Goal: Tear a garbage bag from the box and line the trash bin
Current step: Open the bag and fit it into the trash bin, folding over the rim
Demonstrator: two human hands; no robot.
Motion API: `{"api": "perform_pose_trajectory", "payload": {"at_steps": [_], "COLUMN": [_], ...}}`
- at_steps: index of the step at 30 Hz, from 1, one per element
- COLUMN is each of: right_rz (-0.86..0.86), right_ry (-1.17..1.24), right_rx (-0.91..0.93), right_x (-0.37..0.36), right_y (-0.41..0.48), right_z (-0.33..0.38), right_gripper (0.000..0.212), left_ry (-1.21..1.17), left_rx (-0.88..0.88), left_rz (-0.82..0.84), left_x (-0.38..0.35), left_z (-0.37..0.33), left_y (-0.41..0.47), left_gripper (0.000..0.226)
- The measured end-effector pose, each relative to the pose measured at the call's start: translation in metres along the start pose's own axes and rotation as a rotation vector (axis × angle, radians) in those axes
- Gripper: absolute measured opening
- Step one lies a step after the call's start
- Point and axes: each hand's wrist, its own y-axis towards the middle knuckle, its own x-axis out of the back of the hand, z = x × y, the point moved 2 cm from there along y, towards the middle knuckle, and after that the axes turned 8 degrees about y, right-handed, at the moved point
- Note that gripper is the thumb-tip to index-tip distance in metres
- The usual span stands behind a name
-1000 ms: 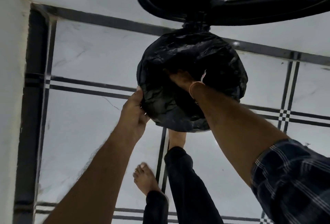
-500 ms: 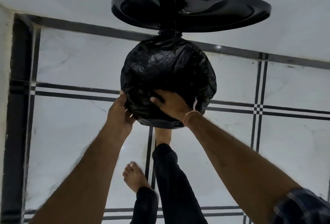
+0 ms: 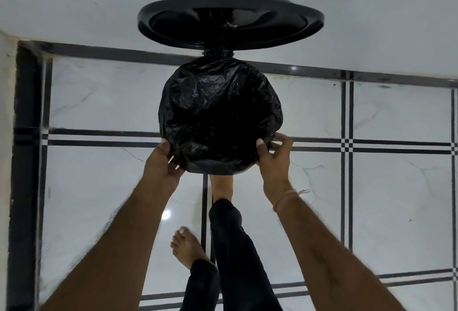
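A round trash bin stands on the floor against the wall, its mouth covered by a crinkled black garbage bag [image 3: 220,117] folded over the rim. The bin's black lid [image 3: 230,23] stands raised behind it. My left hand [image 3: 162,162] grips the bag at the near-left rim. At the near-right rim, my right hand [image 3: 273,159] pinches the bag's edge with thumb and fingers. The bin's body is hidden under the bag. No bag box is in view.
The floor [image 3: 371,186] is glossy white tile with black stripe lines. A white wall [image 3: 74,0] runs behind the bin and another on the left. My right foot [image 3: 220,186] is at the bin's base; my left foot [image 3: 188,246] is further back.
My right hand came out of the bag's middle and moved to the right rim. My left hand stayed at the left rim. The view pulled back, showing the whole lid.
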Motion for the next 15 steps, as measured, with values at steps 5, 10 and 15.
{"api": "perform_pose_trajectory", "payload": {"at_steps": [5, 10, 15], "right_rz": [0.106, -0.016, -0.029], "right_ry": [0.447, 0.146, -0.064], "right_rx": [-0.41, -0.306, 0.18], "right_x": [0.007, 0.015, 0.01], "right_y": [0.008, 0.007, -0.008], "right_z": [-0.011, -0.004, 0.064], "right_gripper": [0.033, 0.037, 0.049], "left_ry": [-0.073, 0.1, 0.281], "left_rx": [0.005, 0.038, -0.274], "left_rz": [-0.034, -0.172, -0.436], "left_x": [-0.005, -0.009, -0.022], "left_z": [0.003, 0.004, -0.026], "left_y": [0.002, -0.008, -0.037], "left_gripper": [0.025, 0.04, 0.052]}}
